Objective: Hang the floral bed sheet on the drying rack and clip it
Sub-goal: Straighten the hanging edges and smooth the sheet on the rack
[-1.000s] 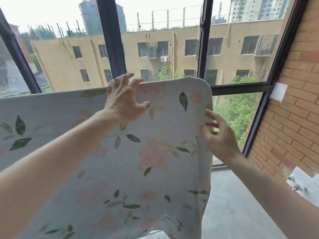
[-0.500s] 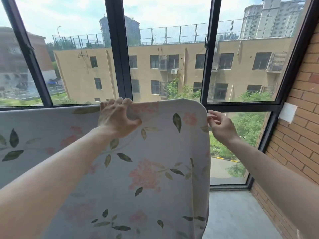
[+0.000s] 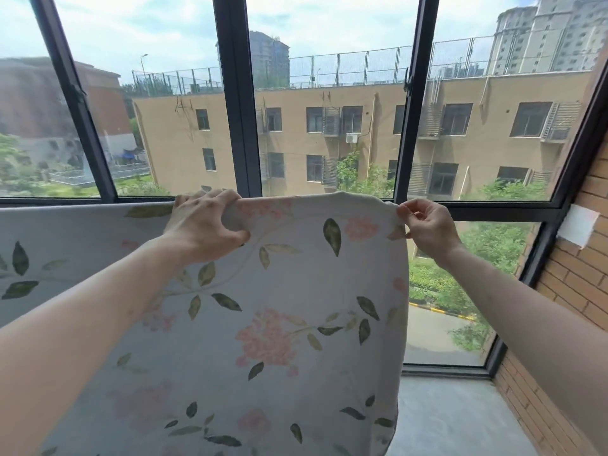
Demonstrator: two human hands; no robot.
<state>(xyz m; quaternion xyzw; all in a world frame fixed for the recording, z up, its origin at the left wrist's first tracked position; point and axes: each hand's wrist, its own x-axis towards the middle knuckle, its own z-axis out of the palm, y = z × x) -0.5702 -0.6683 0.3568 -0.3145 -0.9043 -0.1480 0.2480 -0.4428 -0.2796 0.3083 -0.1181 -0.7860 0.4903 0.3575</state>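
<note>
The floral bed sheet (image 3: 279,324), pale with pink flowers and green leaves, hangs draped over something at window height and falls toward the floor. The drying rack itself is hidden under the cloth. My left hand (image 3: 204,222) grips the sheet's top fold, fingers curled over the edge and thumb underneath. My right hand (image 3: 427,225) pinches the top right corner of the sheet between thumb and fingers. No clip is in view.
Dark window frames (image 3: 240,126) stand right behind the sheet. A brick wall (image 3: 572,291) with a white patch (image 3: 577,223) closes the right side. Grey concrete floor (image 3: 454,419) lies at the lower right.
Both hands went from open and spread near the sheet to holding its top edge. My right hand rose to the top right corner. The view tilted upward.
</note>
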